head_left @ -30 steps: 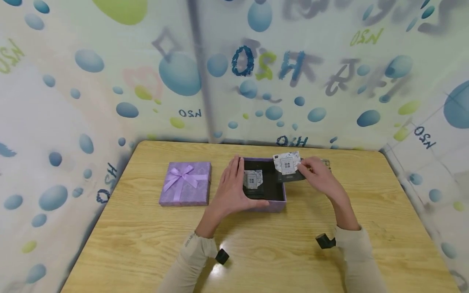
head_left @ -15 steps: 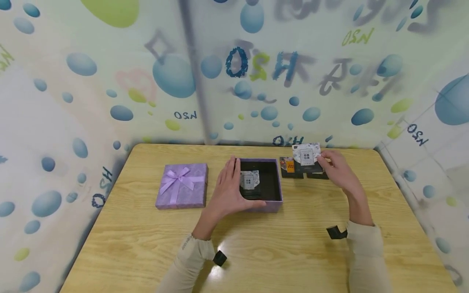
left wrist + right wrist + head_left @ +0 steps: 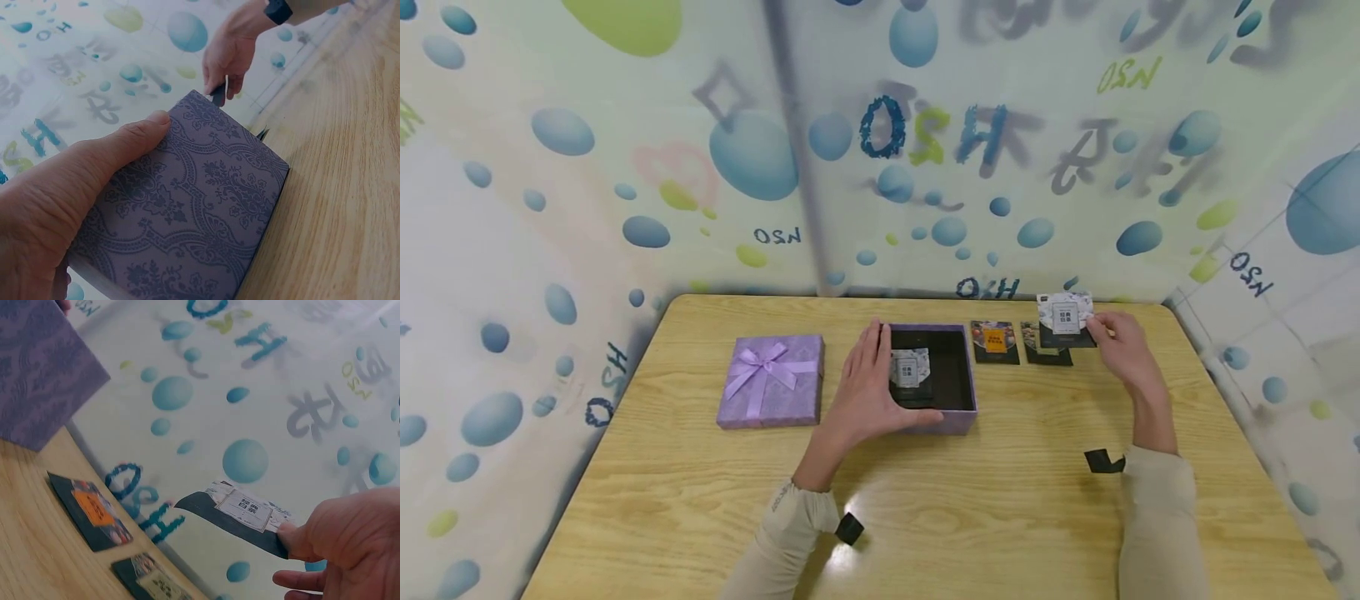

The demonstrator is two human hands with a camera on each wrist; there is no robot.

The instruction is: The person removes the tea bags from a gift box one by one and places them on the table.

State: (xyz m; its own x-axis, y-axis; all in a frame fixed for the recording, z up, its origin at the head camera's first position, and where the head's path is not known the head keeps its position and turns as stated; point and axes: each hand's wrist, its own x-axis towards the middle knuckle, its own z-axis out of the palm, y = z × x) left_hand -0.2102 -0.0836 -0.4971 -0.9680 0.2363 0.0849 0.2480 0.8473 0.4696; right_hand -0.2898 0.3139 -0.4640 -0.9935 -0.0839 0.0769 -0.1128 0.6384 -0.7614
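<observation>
A flat black sachet [image 3: 1066,321] with a white floral label is pinched between thumb and fingers of my right hand [image 3: 1126,350], raised over the table's back right. The right wrist view shows that sachet [image 3: 240,512] tilted, its label up. My left hand [image 3: 868,387] rests on the left front corner of a purple open box [image 3: 943,423]. Its fingers lie straight along the left side and its thumb along the front wall. In the left wrist view the thumb touches the patterned box wall [image 3: 200,187]. Another white-labelled sachet [image 3: 910,371] lies inside the black-lined box.
Right of the box lie a sachet with an orange label [image 3: 995,342] and one with a greenish label [image 3: 1047,354], partly overlapped in view by the held one. A purple lid with a ribbon bow [image 3: 771,382] lies to the left. A patterned wall [image 3: 955,192] stands behind the table.
My right hand has carried the white-labelled sachet from above the box to the right, past the two sachets on the table. The left hand stays at the box.
</observation>
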